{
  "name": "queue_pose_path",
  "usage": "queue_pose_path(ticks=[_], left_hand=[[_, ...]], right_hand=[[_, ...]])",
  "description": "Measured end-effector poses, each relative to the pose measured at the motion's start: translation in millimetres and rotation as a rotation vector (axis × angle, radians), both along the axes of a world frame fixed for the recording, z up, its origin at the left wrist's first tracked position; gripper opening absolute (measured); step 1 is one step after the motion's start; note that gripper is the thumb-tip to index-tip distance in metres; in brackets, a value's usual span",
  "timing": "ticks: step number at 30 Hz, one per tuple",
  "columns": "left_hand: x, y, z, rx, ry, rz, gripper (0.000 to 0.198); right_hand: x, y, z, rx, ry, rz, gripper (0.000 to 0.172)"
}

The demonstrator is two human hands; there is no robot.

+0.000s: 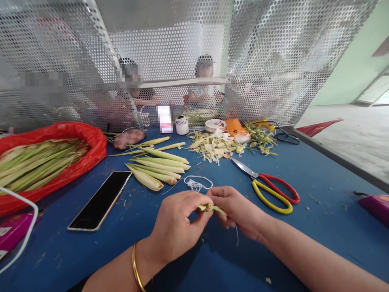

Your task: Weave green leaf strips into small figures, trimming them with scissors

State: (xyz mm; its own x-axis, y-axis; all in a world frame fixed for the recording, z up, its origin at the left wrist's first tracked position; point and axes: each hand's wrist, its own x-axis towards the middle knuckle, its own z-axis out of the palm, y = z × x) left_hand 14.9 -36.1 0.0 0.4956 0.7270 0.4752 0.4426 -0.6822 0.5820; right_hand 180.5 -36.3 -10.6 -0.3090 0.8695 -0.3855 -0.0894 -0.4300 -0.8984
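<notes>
My left hand (182,223), with a gold bangle at the wrist, is closed on a small rolled pale green leaf strip (206,207) between thumb and fingers. Close beside it, my right hand (232,209) pinches the strip's loose end, which sticks out toward it. A thin white thread (237,235) hangs below the right fingers. Just beyond both hands lies a tangled loop of white cord (196,184). Several pale green leaf stalks (161,162) are laid out farther away. To the right rest scissors (258,176) with one red and one yellow handle.
A red bag (99,140) of long leaves stands at left, near a dark phone (101,198). At the back are leaf scraps (209,146), a tape roll (215,125), an orange packet (237,129), a lit phone (164,118) and a perforated metal screen (170,48). People sit behind the screen.
</notes>
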Motion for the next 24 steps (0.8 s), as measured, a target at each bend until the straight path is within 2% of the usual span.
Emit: queue_pose_path(ticks=[3,5,7,9,11,15,17,20,22,24], left_hand=[[-0.5,2.2,8.1,-0.329,-0.098,0.067,0.005],[-0.4,5.3,10.4,-0.571,-0.236,0.089,0.006],[-0.1,8.8,9.3,-0.779,-0.384,0.126,0.010],[-0.1,12.0,5.9,-0.896,-0.477,0.194,0.014],[-0.4,14.3,2.2,-0.921,-0.498,0.263,0.017],[-0.6,16.0,-0.8,-0.912,-0.490,0.307,0.021],[-0.1,15.6,0.0,-0.929,-0.493,0.291,0.020],[1.5,13.3,2.4,-0.971,-0.480,0.242,0.014],[2.7,11.3,3.8,-1.005,-0.453,0.198,0.012],[3.9,9.5,4.5,-1.041,-0.429,0.144,0.012]], right_hand=[[3.3,2.5,0.8,-0.067,0.110,0.027,0.032],[3.3,3.9,-1.2,-0.074,0.142,0.009,0.032],[0.9,3.7,-4.5,-0.046,0.125,0.001,0.030],[-2.5,0.9,-7.5,0.050,0.041,0.013,0.026],[-4.7,-4.1,-8.5,0.304,-0.159,0.009,0.023],[-0.3,-12.2,-3.0,1.125,-0.751,-0.067,0.020],[4.5,-11.7,0.8,1.429,-0.956,-0.126,0.022],[10.0,-6.1,2.8,1.636,-1.057,-0.067,0.022],[11.3,-2.3,1.1,1.644,-1.053,0.028,0.023],[10.9,-0.7,-1.4,1.600,-1.052,0.064,0.024]])
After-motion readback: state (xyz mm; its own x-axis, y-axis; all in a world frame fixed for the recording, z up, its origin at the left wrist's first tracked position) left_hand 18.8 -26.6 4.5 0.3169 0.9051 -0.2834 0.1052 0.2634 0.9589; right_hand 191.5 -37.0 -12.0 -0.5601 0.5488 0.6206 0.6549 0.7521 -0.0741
